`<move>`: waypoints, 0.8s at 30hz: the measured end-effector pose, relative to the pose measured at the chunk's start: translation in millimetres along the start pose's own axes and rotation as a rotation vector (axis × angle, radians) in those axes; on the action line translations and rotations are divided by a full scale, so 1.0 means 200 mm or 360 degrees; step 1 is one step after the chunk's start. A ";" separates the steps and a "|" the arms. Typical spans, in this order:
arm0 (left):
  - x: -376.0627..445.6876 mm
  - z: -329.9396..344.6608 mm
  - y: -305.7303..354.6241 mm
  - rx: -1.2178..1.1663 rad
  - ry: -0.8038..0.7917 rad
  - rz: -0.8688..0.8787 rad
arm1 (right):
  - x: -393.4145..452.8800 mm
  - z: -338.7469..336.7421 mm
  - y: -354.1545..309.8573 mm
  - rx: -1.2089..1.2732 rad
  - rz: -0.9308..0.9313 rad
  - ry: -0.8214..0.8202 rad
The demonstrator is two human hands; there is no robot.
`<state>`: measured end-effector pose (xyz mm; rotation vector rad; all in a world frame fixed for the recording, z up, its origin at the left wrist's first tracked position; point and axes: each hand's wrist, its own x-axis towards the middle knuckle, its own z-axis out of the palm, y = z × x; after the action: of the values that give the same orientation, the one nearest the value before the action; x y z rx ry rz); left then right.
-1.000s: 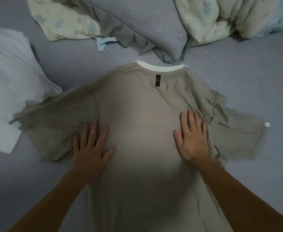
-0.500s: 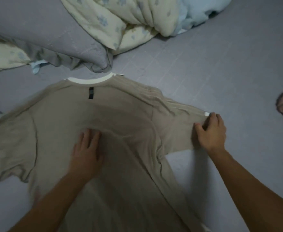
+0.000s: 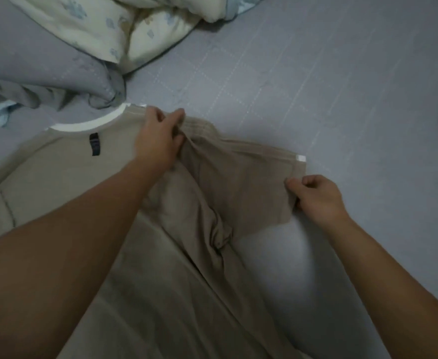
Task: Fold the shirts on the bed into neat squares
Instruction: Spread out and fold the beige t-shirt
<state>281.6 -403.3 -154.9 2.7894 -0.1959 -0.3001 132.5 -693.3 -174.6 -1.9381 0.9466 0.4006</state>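
The beige shirt [image 3: 114,193] lies back-up on the bed [image 3: 316,81], collar toward the pillows [image 3: 57,60]. Half a second ago the left hand [image 3: 158,141] pressed the shirt's middle; now it pinches the right shoulder seam, arm reaching across. The right hand [image 3: 316,198], earlier at the cuff's upper corner, grips the sleeve [image 3: 246,182] hem lower down. I judge the first sideways fold is about to start.

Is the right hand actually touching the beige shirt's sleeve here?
Touching. The head view shows the right hand pinching the sleeve edge of the beige shirt.
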 end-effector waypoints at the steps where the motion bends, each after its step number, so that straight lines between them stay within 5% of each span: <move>1: 0.03 0.00 0.01 0.0055 -0.0060 -0.0008 | 0.01 0.00 -0.02 -0.0009 -0.0025 -0.0029; 3: 0.07 -0.02 0.04 0.0084 -0.0111 -0.0013 | 0.07 -0.04 -0.09 -0.0108 -0.0076 0.0043; 10: 0.17 -0.08 0.14 -0.0239 0.0337 -0.0074 | 0.31 -0.20 -0.45 -0.0011 -0.0371 0.0507; 15: 0.10 0.02 0.08 -0.0203 -0.0253 -0.0222 | 0.27 -0.14 -0.34 0.0262 -0.0101 0.0341; 19: 0.06 0.03 0.06 -0.0195 -0.0247 -0.0166 | 0.06 -0.07 -0.16 0.1078 0.0327 0.0075; 24: 0.14 0.01 0.07 -0.0230 0.0036 -0.0135 | -0.02 0.03 -0.17 0.1017 0.0497 -0.0273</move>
<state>306.1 -422.6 -157.3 2.6608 -0.0487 -0.2908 157.3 -676.5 -155.2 -1.1663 1.1027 0.3757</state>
